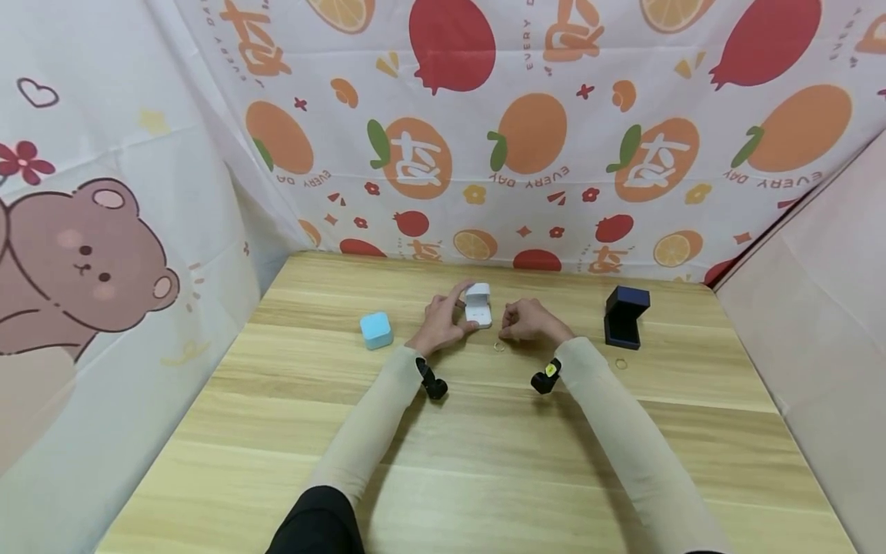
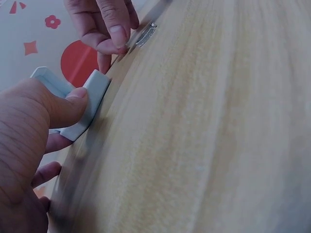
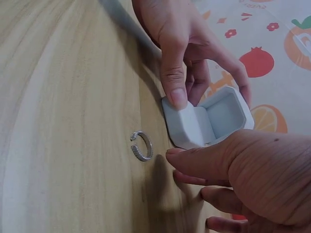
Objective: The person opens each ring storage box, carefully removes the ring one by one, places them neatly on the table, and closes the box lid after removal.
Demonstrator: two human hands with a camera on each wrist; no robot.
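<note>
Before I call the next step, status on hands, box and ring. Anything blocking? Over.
Left hand holding open white box. Right hand close to ring, nothing seen in grip. Ring outside box, on table. Nothing visible blocking ring.

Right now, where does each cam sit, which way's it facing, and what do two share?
Head: on the head, facing forward and down at the table; sleeves, left hand and right hand show.
Left wrist: worn there, facing the white box in the left hand's grip; right hand at top.
Right wrist: worn there, facing the right hand beside the white box; left hand at top.
Wrist views share: white box, both hands, ring.
</note>
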